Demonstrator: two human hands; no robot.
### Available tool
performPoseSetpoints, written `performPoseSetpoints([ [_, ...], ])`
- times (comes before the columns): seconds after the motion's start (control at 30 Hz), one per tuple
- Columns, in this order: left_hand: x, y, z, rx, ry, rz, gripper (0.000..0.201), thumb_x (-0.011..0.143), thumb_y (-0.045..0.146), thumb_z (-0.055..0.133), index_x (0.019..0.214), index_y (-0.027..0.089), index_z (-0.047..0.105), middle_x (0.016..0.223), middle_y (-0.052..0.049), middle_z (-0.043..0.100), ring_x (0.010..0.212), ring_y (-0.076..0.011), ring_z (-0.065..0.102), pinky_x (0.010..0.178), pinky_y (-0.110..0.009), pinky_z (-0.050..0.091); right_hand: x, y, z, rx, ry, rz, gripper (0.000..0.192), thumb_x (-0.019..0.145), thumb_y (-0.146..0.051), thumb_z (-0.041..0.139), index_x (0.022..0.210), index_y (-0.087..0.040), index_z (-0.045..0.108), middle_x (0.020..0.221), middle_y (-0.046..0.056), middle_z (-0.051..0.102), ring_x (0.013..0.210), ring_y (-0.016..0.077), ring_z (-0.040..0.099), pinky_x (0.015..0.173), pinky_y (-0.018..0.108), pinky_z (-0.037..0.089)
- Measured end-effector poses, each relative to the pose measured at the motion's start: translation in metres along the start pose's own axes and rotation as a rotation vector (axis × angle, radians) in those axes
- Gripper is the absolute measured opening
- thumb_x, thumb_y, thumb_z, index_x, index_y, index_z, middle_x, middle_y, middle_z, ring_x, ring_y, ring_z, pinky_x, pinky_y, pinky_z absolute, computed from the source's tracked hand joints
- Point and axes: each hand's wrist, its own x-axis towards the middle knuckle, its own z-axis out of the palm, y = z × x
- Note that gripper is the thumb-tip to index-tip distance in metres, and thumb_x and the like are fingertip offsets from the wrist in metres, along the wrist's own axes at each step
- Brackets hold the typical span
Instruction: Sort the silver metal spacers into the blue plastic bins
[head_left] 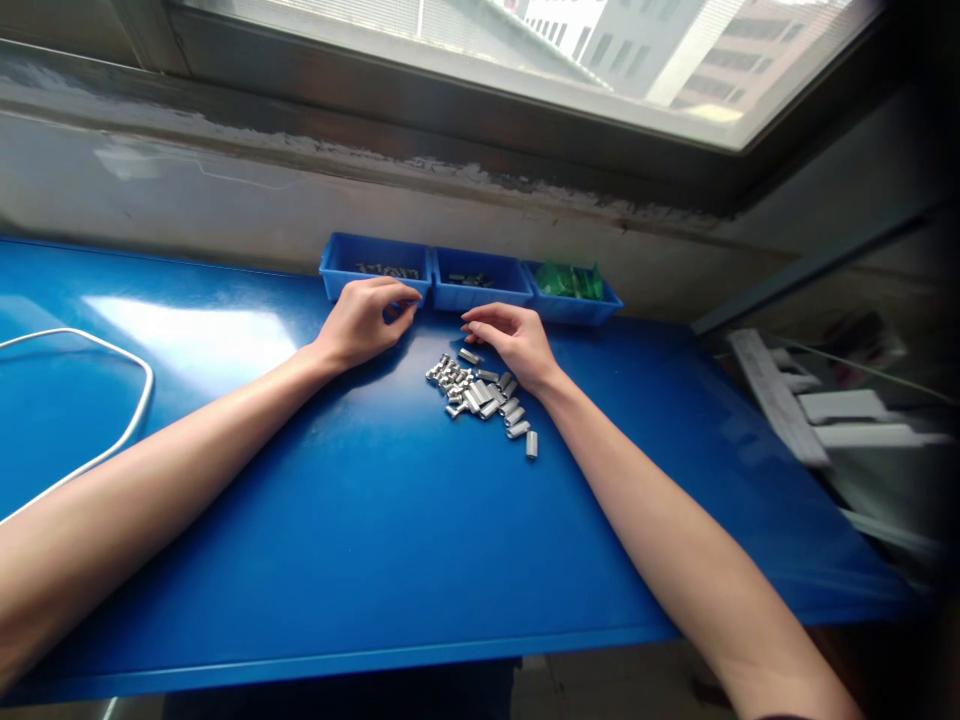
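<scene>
My left hand rests on the blue table just in front of the left blue bin, fingers curled loosely with nothing visible in them. My right hand lies palm down beside a pile of several small silver metal sleeves, its fingertips close to one sleeve at the pile's far edge. I cannot see anything gripped in it. The middle blue bin holds dark small parts, and the right blue bin holds green parts.
The blue table runs along a wall under a window. A white cable loop lies at the far left. White plastic strips sit on a lower surface past the table's right edge.
</scene>
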Motion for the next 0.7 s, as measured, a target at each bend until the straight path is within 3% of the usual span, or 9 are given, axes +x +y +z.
performPoseSetpoints([
  [0.13, -0.0014, -0.0048, 0.0009, 0.025, -0.037, -0.036, 0.025, 0.092, 0.021, 0.063, 0.105, 0.017, 0.084, 0.103, -0.008, 0.083, 0.084, -0.0212, 0.077, 0.084, -0.032, 0.059, -0.0001, 0.0002, -0.0007, 0.003, -0.002, 0.006, 0.021, 0.078, -0.035, 0.082, 0.093, -0.020, 0.081, 0.089, 0.005, 0.082, 0.077, 0.0204, 0.076, 0.082, 0.036, 0.063],
  [0.4, -0.0011, 0.0042, -0.0012, 0.097, -0.103, -0.040, 0.033, 0.092, 0.022, 0.058, 0.111, 0.016, 0.084, 0.104, -0.010, 0.082, 0.085, -0.0234, 0.075, 0.083, -0.035, 0.057, 0.0005, -0.0007, 0.0005, -0.021, 0.019, 0.006, 0.022, 0.078, -0.035, 0.080, 0.093, -0.020, 0.081, 0.089, 0.005, 0.082, 0.076, 0.0199, 0.075, 0.079, 0.035, 0.063],
  [0.53, 0.0021, 0.0006, -0.0019, -0.091, -0.042, -0.144, 0.030, 0.088, 0.021, 0.058, 0.100, 0.015, 0.084, 0.098, -0.009, 0.083, 0.080, -0.0203, 0.075, 0.079, -0.031, 0.058, 0.0003, -0.0031, 0.0007, -0.062, 0.051, -0.003, 0.017, 0.077, -0.032, 0.078, 0.089, -0.020, 0.082, 0.086, 0.005, 0.081, 0.073, 0.0185, 0.071, 0.071, 0.032, 0.059],
  [0.63, 0.0033, -0.0016, -0.0026, -0.287, -0.148, -0.253, 0.031, 0.088, 0.023, 0.057, 0.099, 0.015, 0.084, 0.090, -0.007, 0.083, 0.077, -0.0190, 0.076, 0.073, -0.027, 0.057, 0.0001, -0.0042, 0.0003, -0.077, 0.051, 0.004, 0.016, 0.076, -0.031, 0.077, 0.088, -0.021, 0.082, 0.084, 0.004, 0.081, 0.071, 0.0184, 0.070, 0.069, 0.031, 0.058],
  [0.7, 0.0029, -0.0001, -0.0029, -0.288, -0.235, -0.256, 0.030, 0.088, 0.024, 0.058, 0.100, 0.016, 0.084, 0.079, -0.004, 0.080, 0.067, -0.0164, 0.071, 0.066, -0.025, 0.053, 0.0000, -0.0043, 0.0000, -0.079, 0.047, 0.011, 0.017, 0.076, -0.032, 0.078, 0.088, -0.021, 0.082, 0.084, 0.004, 0.081, 0.070, 0.0184, 0.069, 0.069, 0.032, 0.058],
])
